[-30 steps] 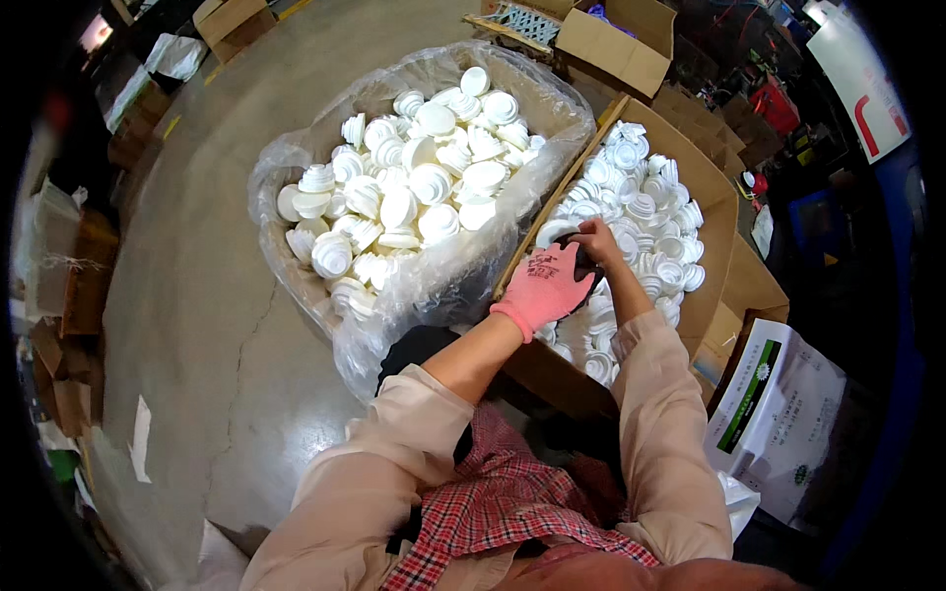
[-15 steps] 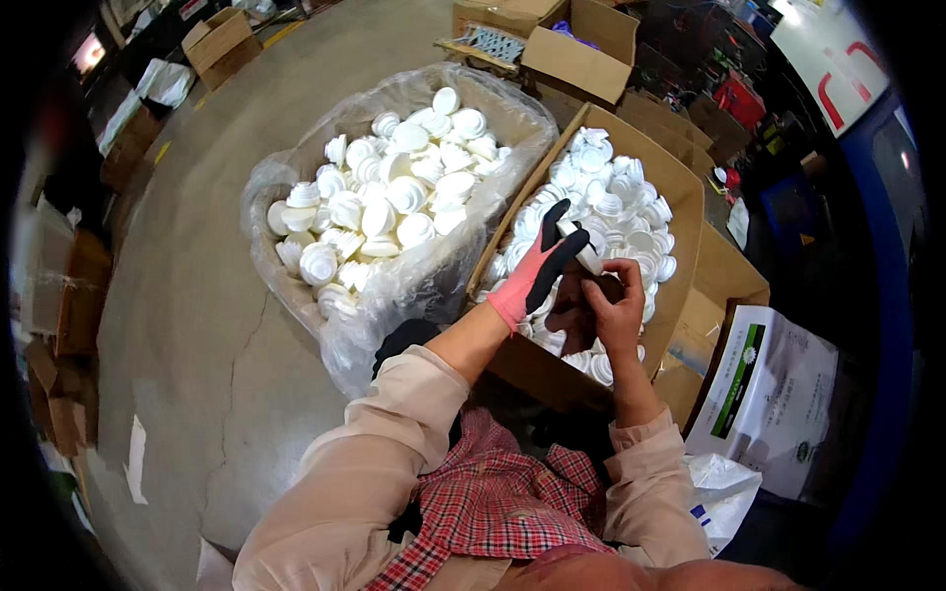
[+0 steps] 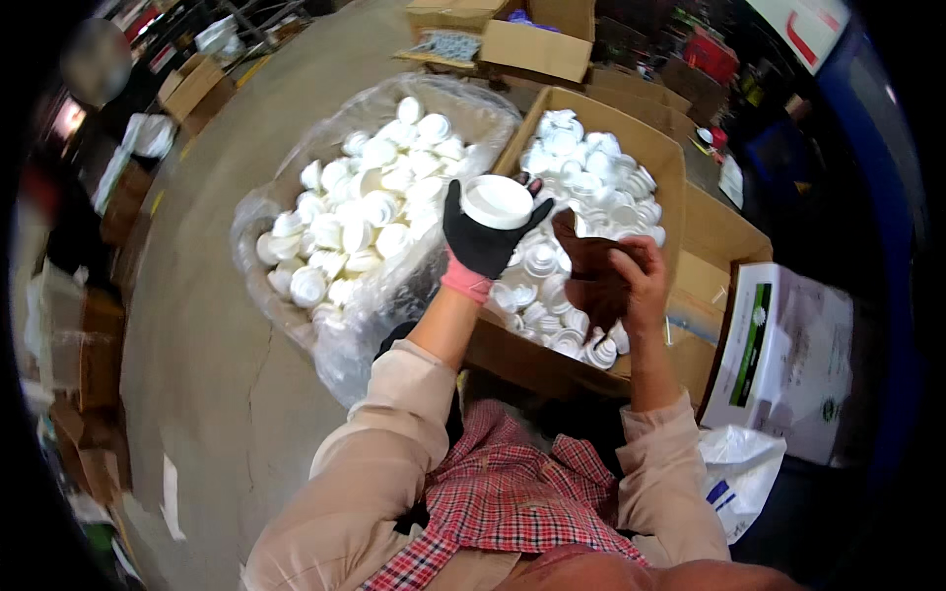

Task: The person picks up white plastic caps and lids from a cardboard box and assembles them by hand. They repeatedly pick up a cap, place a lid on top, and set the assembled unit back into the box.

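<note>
Single head-worn fisheye view, left one of a side-by-side pair; aimed steeply downward and forward, at close range, past the left hand (image 3: pixel 481 236) and right hand (image 3: pixel 642 281) onto the cardboard box (image 3: pixel 674 177) and plastic-lined container (image 3: pixel 347 362), with concrete floor (image 3: pixel 217 295) toward the rim.

Left hand (image 3: pixel 483 243) cups upward; right hand (image 3: pixel 643 281) seemingly pinches.

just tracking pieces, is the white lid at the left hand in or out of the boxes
Out: the gloved left hand holds the white lid, its round face in plain view.
</note>
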Available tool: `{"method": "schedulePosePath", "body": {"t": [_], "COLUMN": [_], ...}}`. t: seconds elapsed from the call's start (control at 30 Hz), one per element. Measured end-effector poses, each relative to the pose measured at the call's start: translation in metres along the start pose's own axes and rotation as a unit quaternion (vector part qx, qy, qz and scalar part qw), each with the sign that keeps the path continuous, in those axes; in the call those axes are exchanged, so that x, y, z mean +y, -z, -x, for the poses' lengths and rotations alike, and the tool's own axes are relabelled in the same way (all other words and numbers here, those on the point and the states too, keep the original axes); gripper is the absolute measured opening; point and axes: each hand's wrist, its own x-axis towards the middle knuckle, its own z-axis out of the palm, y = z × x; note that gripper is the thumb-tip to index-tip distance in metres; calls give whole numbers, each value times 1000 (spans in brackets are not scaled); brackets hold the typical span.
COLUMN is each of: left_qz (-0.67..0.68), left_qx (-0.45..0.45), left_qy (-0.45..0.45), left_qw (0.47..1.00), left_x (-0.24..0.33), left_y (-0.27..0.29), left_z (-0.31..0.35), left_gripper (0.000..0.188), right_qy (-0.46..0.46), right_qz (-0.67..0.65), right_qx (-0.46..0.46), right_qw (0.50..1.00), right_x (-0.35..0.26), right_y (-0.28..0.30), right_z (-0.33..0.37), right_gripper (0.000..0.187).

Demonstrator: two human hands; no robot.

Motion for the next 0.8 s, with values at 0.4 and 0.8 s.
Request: {"method": "schedulePosePath", "body": {"t": [0.4, 0.8], "left_qz": [-220, -501], "left_qx": [76, 53], "left_qy": [131, 92], "left_qw": [964, 859], "left_x": [-68, -36], "left_y": [47, 20], "left_z": [13, 29], "left_gripper": [44, 55], "right_qy": [196, 428], "right_qz": [312, 392], "right_qx": [-160, -126], "right_qw": [916, 805], "right_x": [12, 9], "right_y": [-27, -55], "right_z": [23, 15], "right_gripper": [26, 31]}}
